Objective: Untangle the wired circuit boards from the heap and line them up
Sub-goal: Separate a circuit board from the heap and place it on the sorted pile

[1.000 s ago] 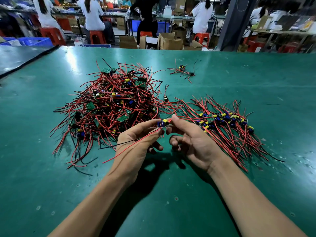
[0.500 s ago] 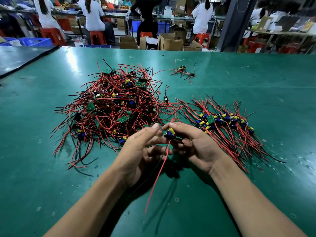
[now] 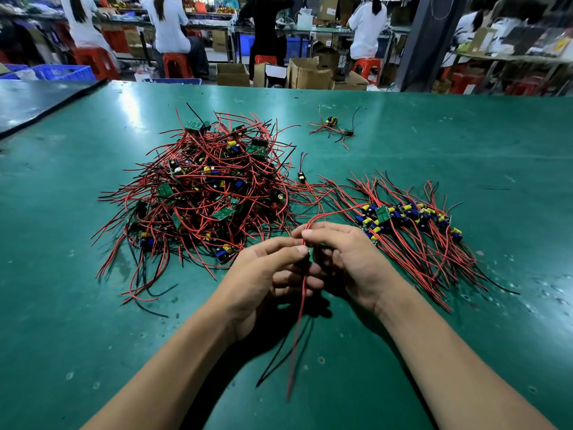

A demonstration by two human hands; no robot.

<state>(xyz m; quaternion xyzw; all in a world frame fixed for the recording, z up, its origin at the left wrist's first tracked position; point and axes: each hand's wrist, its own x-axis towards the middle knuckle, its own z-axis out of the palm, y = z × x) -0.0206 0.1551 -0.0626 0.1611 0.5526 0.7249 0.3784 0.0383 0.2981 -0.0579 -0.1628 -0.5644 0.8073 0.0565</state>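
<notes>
A tangled heap of small green circuit boards with red and black wires [image 3: 204, 193] lies at centre left on the green table [image 3: 465, 144]. To the right, several boards lie side by side in a row [image 3: 412, 218], their wires fanned out. Between heap and row, my left hand [image 3: 266, 274] and my right hand [image 3: 350, 259] hold one small board [image 3: 310, 254] together just above the table. My left thumb and fingers pinch the board. My right fingertips pinch its upper red wires [image 3: 305, 234]. Long red and black wires [image 3: 294, 346] hang from it toward me.
A small separate tangle of boards [image 3: 333, 127] lies at the far middle of the table, and one loose board [image 3: 301, 175] sits between heap and row. Beyond the far edge are cardboard boxes [image 3: 305, 72], red stools and seated people. A dark table [image 3: 31, 100] adjoins at the left.
The held board has turned in my fingers and is now mostly hidden. Its long wires, first pointing left, now hang straight toward me. My right fingers have moved up onto its upper wires.
</notes>
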